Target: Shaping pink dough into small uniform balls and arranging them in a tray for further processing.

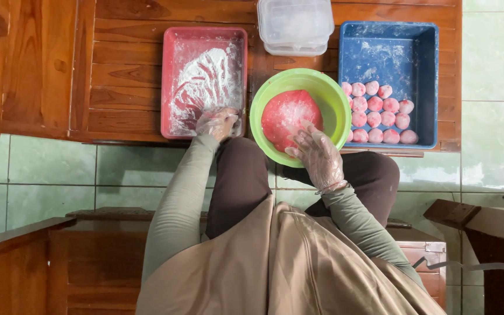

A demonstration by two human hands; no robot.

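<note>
no packages, labels, signs or screens visible

Dough (290,114) in bowl (333,93); trays (173,76) flank bowl.
</note>
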